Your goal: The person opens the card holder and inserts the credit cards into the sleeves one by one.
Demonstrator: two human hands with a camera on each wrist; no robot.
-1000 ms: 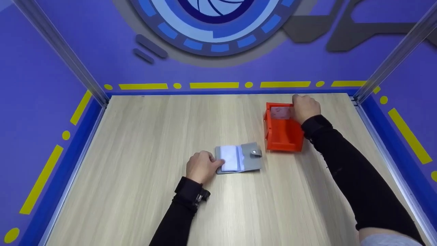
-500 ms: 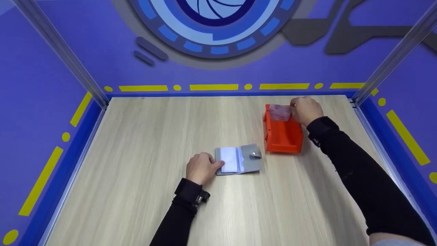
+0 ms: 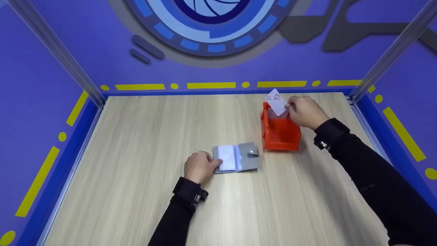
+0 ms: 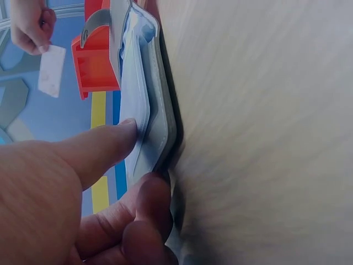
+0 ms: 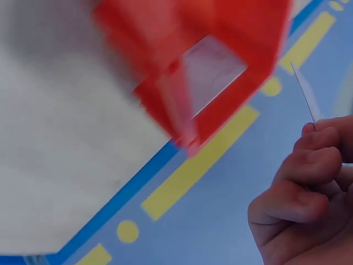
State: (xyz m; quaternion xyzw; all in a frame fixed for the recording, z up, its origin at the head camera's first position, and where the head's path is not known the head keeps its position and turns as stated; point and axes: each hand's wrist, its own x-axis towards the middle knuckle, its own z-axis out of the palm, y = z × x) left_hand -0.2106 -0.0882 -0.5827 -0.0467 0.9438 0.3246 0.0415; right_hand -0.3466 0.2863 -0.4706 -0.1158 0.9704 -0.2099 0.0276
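Note:
A grey card holder lies spread on the table, its pale plastic sleeves facing up and its snap strap on the right. My left hand pinches its left edge, thumb on the sleeves and fingers at the cover's edge. Above the back of a red bin, my right hand pinches a whitish card by one edge. The card is tilted and bears small printed marks. Another pale card stands inside the bin against its back wall.
The wooden table is bounded by blue-purple panels at the back and both sides. Metal corner posts rise where the panels meet. The bin stands right of and behind the card holder.
My right hand has lifted the card up out of the red bin and tilted it, uncovering another card behind. My left hand and the card holder stay in place.

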